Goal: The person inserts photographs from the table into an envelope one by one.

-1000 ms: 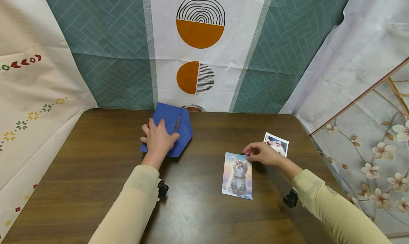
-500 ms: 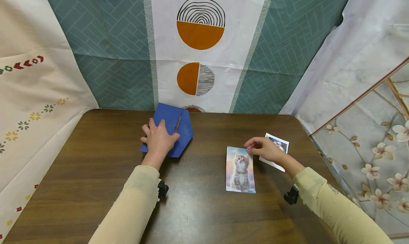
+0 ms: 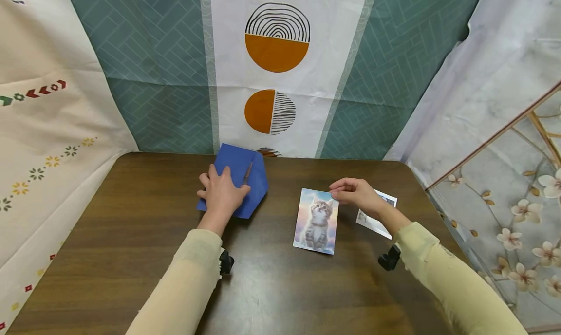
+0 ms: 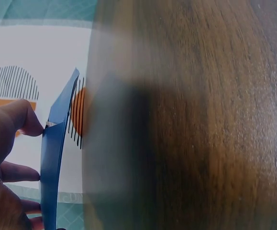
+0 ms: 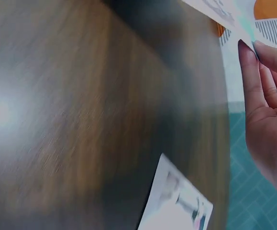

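My left hand [image 3: 221, 194] rests on a blue envelope [image 3: 236, 157] at the back of the table, fingers spread and fingertips touching its upper face. In the left wrist view the envelope [image 4: 52, 163] shows nearly edge-on, with the thumb near a narrow gap beside its flap. My right hand [image 3: 357, 196] pinches the top right corner of a kitten picture card [image 3: 315, 223] between thumb and fingers. From the right wrist view the card [image 5: 215, 12] appears lifted off the table. Partly behind the right hand and wrist lies a second photo [image 3: 372, 223] with a white border.
The brown wooden table [image 3: 144, 218] has its back edge against a patterned cloth [image 3: 280, 106]. A floral cloth [image 3: 517, 218] hangs along the right side, a cream patterned one [image 3: 57, 179] along the left. A dark wrist camera [image 3: 390, 258] sits under the right cuff.
The right hand has carried the kitten card away from the body and then left, towards the envelope. More of the second photo's lower part shows. The left hand has stayed on the envelope.
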`<action>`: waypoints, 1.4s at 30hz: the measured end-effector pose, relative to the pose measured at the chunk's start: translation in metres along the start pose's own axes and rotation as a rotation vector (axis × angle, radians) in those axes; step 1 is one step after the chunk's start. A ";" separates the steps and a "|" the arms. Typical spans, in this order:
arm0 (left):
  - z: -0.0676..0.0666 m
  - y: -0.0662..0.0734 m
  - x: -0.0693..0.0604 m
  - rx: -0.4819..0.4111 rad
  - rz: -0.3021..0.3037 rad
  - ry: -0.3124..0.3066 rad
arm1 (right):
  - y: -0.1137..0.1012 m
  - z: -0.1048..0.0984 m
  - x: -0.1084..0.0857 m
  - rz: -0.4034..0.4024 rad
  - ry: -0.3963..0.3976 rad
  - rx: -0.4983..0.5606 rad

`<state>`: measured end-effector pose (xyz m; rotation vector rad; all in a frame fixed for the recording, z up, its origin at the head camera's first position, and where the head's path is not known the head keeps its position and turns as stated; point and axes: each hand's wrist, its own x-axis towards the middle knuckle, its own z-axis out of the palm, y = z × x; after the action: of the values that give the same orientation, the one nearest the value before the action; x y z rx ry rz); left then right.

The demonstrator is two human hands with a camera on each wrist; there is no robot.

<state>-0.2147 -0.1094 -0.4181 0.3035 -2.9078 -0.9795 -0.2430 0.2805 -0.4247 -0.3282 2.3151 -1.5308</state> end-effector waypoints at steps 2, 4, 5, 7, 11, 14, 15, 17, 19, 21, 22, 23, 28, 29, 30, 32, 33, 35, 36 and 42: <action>0.001 0.001 -0.001 -0.002 0.000 0.000 | -0.004 0.004 0.007 0.002 0.009 0.019; 0.001 0.002 -0.001 0.000 0.003 -0.002 | -0.009 0.009 0.015 0.000 0.012 0.056; 0.002 0.002 -0.001 0.000 0.005 -0.002 | -0.012 0.012 0.018 -0.002 0.012 0.069; 0.002 0.003 -0.001 -0.001 0.007 -0.001 | -0.015 0.017 0.025 -0.005 0.010 0.100; 0.004 0.006 -0.002 -0.002 0.011 -0.001 | -0.022 0.028 0.040 -0.013 -0.005 0.146; 0.005 0.006 -0.002 -0.006 0.012 -0.005 | -0.026 0.037 0.053 -0.022 -0.022 0.182; 0.005 0.006 -0.002 -0.006 0.012 -0.007 | -0.028 0.041 0.058 -0.022 -0.024 0.195; 0.006 0.007 -0.003 -0.013 0.014 -0.006 | -0.031 0.047 0.067 -0.020 -0.029 0.219; 0.006 0.008 -0.003 -0.016 0.014 -0.007 | -0.034 0.054 0.075 -0.017 -0.032 0.229; 0.006 0.009 -0.003 -0.021 0.014 -0.009 | -0.037 0.061 0.083 -0.011 -0.035 0.232; 0.006 0.010 -0.004 -0.023 0.014 -0.012 | -0.038 0.064 0.086 -0.009 -0.040 0.231; 0.006 0.010 -0.004 -0.025 0.014 -0.016 | -0.039 0.067 0.090 -0.007 -0.041 0.232; 0.005 0.012 -0.005 -0.033 0.005 -0.025 | -0.041 0.078 0.105 0.000 -0.043 0.226; 0.005 0.012 -0.005 -0.036 0.003 -0.023 | -0.041 0.079 0.108 -0.002 -0.043 0.222; 0.005 0.012 -0.005 -0.038 0.001 -0.021 | -0.042 0.081 0.111 -0.003 -0.043 0.217; 0.004 0.011 -0.005 -0.046 0.000 -0.017 | -0.042 0.084 0.116 -0.004 -0.042 0.206; 0.004 0.011 -0.005 -0.048 0.000 -0.015 | -0.042 0.085 0.118 -0.005 -0.042 0.201; 0.004 0.011 -0.005 -0.050 0.003 -0.016 | -0.042 0.088 0.121 0.000 -0.039 0.191; 0.004 0.011 -0.005 -0.050 0.003 -0.017 | -0.043 0.088 0.121 0.004 -0.035 0.190; 0.004 0.015 -0.006 -0.043 0.001 -0.019 | -0.048 0.087 0.126 0.026 0.006 0.185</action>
<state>-0.2117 -0.0938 -0.4125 0.2918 -2.8994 -1.0491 -0.3226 0.1410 -0.4317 -0.2448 2.1520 -1.7185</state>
